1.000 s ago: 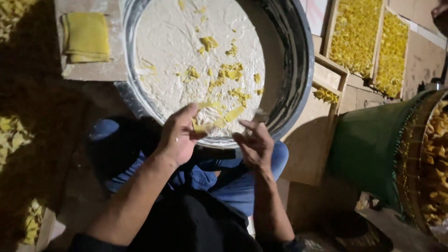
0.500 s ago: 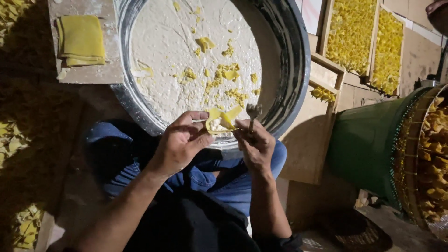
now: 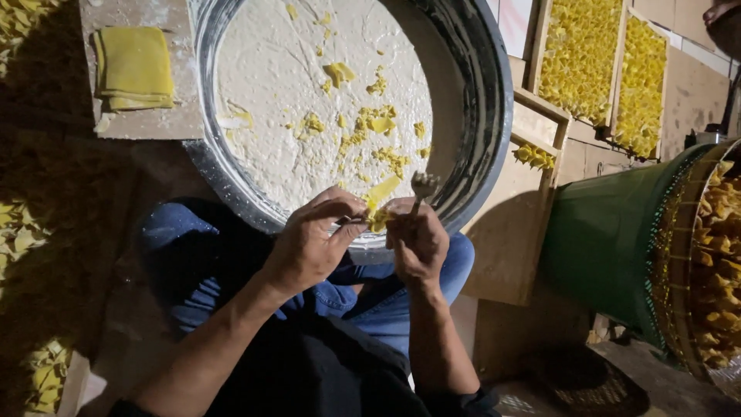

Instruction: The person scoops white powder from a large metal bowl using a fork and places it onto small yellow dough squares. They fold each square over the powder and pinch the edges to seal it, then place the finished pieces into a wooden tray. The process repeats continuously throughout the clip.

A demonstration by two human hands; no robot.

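My left hand (image 3: 312, 243) and my right hand (image 3: 417, 241) meet over the near rim of a big round metal basin (image 3: 486, 116). Between their fingertips they pinch a small yellow dough square (image 3: 380, 202), folding it. My right hand also grips a small spoon (image 3: 423, 185) that sticks up above the fingers. The basin is filled with a white floury mass (image 3: 285, 93) dotted with yellow scraps. My knees in blue jeans (image 3: 185, 255) lie under the hands.
A stack of yellow dough sheets (image 3: 133, 68) lies on a floured board at upper left. Wooden trays (image 3: 610, 73) of folded yellow pieces stand at upper right. A green basket (image 3: 617, 239) of pieces sits right. More pieces (image 3: 19, 232) lie left.
Both hands drew back from the basin toward my lap and came together on the dough square. The spoon rose above my right fingers.
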